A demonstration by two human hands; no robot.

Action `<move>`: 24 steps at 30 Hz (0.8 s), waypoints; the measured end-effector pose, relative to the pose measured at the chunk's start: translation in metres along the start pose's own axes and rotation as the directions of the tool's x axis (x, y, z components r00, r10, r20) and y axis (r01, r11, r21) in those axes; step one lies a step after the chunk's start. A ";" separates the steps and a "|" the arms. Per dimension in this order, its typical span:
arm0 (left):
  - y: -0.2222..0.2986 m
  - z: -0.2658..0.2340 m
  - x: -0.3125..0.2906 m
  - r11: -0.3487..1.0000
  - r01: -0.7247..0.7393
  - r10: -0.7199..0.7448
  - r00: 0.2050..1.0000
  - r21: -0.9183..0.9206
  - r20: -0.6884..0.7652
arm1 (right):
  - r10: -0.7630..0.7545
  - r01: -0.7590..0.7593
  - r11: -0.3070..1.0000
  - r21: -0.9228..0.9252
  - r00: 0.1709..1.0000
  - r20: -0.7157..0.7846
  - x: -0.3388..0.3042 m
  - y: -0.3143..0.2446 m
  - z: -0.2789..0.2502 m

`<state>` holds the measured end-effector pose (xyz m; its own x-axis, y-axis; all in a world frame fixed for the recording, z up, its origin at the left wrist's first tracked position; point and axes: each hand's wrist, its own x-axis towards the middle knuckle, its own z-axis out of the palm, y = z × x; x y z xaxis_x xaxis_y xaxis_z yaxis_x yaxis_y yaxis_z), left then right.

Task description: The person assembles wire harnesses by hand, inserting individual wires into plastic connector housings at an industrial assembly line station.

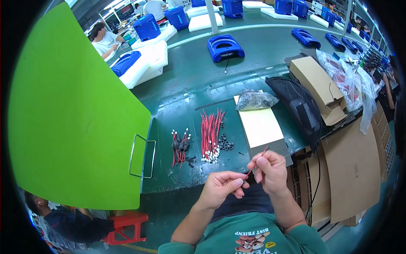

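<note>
Between my two hands stretches a short red-and-black wire (pixel 250 171), held in front of my chest near the table's front edge. My left hand (pixel 224 187) pinches its lower end, which the fingers mostly hide. Higher up, my right hand (pixel 270 170) grips the wire, and a thin tip sticks out above the fingers. Beyond them on the green table lies a bunch of red wires (pixel 210 131) with white connectors at the near end. Several small black rings (pixel 226 145) are scattered beside it. To the left is a smaller group of red wires with black bulky parts (pixel 181 145).
A green panel (pixel 76 114) with a wire handle (pixel 142 156) rises at the left. A clear bag of dark parts (pixel 256 100) rests on a pale sheet (pixel 262 127); a black mesh bag (pixel 298 110) and cardboard box (pixel 315 82) lie right. Blue housings (pixel 225 47) stand farther back.
</note>
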<state>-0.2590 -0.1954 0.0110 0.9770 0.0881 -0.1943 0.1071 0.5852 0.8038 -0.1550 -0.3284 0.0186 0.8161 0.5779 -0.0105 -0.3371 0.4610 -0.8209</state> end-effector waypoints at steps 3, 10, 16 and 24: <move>-0.002 -0.002 0.000 0.994 0.003 0.001 0.999 -0.109 0.032 | -0.038 0.039 0.999 -0.016 0.999 0.036 0.001 -0.001 -0.001; -0.002 0.001 0.002 0.968 0.036 -0.019 0.997 -0.248 0.070 | -0.094 0.088 0.992 0.087 0.993 0.069 0.001 -0.001 -0.004; -0.010 -0.006 0.003 0.929 -0.037 0.038 0.999 -0.369 -0.007 | -0.008 0.062 0.973 -0.223 0.971 0.237 -0.003 -0.020 -0.012; -0.012 -0.001 0.004 0.926 -0.148 0.109 0.986 -0.346 -0.127 | -0.142 0.407 0.552 -0.728 0.906 0.398 -0.008 -0.027 0.002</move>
<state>-0.2564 -0.2012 0.0003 0.9514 0.2534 -0.1751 -0.1088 0.8083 0.5786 -0.1533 -0.3442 0.0425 0.6003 0.7264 0.3347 0.4874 -0.0005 -0.8732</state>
